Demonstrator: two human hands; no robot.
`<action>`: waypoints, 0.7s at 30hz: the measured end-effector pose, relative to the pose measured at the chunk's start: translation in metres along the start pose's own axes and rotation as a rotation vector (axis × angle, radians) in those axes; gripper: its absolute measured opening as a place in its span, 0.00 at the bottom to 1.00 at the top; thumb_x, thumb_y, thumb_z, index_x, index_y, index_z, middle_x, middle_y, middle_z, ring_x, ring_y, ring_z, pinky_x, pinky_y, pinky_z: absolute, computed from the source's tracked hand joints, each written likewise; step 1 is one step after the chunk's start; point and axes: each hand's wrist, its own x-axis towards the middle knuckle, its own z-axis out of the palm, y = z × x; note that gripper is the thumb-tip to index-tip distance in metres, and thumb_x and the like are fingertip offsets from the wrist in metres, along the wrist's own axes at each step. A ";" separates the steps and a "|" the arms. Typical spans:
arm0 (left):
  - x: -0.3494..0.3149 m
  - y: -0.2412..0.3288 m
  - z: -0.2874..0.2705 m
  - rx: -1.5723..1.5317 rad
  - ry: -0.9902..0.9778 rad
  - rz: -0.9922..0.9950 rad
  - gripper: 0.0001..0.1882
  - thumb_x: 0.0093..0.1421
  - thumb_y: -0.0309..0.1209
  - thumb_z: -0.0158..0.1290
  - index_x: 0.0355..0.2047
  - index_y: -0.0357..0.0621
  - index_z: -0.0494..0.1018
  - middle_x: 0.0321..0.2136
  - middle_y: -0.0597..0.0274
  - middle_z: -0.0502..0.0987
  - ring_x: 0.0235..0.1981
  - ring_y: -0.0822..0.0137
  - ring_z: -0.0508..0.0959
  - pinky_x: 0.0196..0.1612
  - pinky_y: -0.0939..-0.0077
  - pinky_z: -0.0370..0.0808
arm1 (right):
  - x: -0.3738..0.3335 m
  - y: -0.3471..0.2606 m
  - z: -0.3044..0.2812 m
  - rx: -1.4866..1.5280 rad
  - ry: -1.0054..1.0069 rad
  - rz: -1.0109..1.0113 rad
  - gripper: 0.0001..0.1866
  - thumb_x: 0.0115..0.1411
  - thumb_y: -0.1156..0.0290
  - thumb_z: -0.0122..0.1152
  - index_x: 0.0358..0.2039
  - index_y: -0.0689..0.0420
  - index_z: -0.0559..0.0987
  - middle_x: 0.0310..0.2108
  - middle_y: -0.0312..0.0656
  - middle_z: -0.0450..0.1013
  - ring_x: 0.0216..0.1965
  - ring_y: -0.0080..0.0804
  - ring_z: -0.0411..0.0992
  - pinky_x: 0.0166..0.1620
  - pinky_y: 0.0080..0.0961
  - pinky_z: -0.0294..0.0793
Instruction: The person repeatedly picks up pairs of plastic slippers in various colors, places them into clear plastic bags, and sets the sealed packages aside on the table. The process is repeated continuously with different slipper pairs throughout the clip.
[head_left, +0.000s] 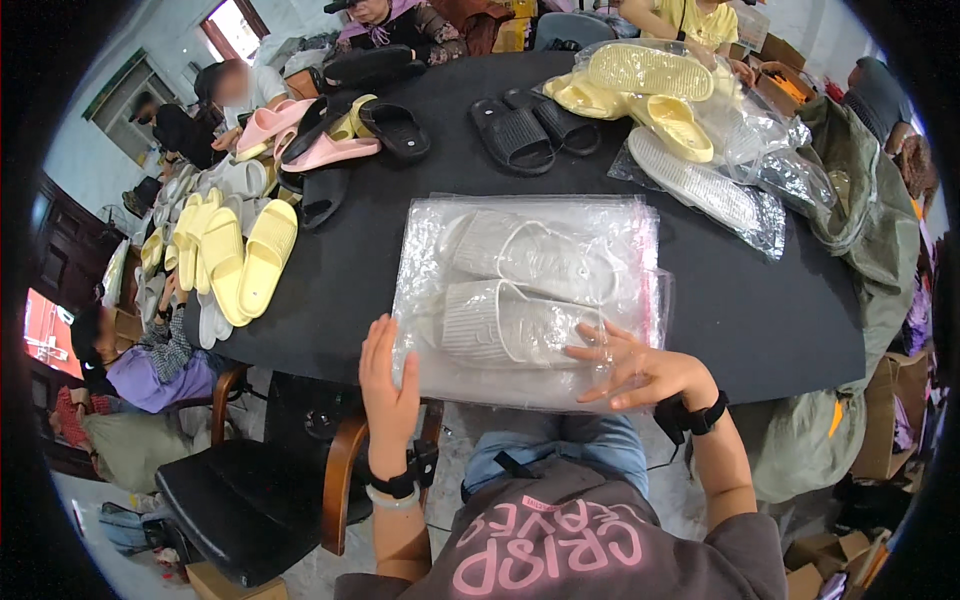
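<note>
A pair of light grey slide slippers [478,322] lies inside a clear plastic bag [420,250] on the black table before me. The slippers sit one above the other, side by side, and a pinkish strip runs along the bag's right edge. At the bag's lower left edge, my left hand [388,385] is held with its fingers stretched out. My right hand [650,372] rests spread over the lower right part of the bag, its fingertips on the nearer slipper. Neither hand grips anything.
Yellow slippers [268,255] and pink ones [272,125] are heaped at the left. Black slippers [515,135] lie at the far side. Bagged yellow slippers [650,72] and a bagged white slipper [690,180] are at the right. A black chair [230,490] stands lower left. Several people sit around.
</note>
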 end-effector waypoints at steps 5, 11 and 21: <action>0.007 -0.006 0.027 0.083 -0.117 0.003 0.22 0.68 0.32 0.47 0.59 0.36 0.68 0.57 0.45 0.71 0.60 0.47 0.69 0.64 0.54 0.61 | 0.000 0.007 -0.005 0.345 0.057 0.024 0.27 0.68 0.44 0.44 0.56 0.45 0.80 0.70 0.51 0.54 0.73 0.51 0.40 0.71 0.50 0.32; -0.011 -0.041 0.045 0.092 -0.192 -0.052 0.25 0.70 0.33 0.40 0.65 0.35 0.60 0.63 0.46 0.65 0.65 0.50 0.63 0.68 0.54 0.55 | -0.004 0.013 -0.040 -0.048 0.477 0.309 0.23 0.64 0.64 0.55 0.59 0.55 0.73 0.68 0.51 0.57 0.67 0.49 0.58 0.68 0.39 0.56; -0.024 -0.051 0.063 0.251 -0.227 -0.028 0.32 0.70 0.37 0.37 0.70 0.34 0.47 0.70 0.47 0.53 0.71 0.54 0.53 0.72 0.49 0.39 | 0.015 0.051 -0.050 -0.557 0.958 0.453 0.16 0.56 0.76 0.65 0.46 0.55 0.78 0.37 0.43 0.76 0.29 0.34 0.78 0.35 0.28 0.79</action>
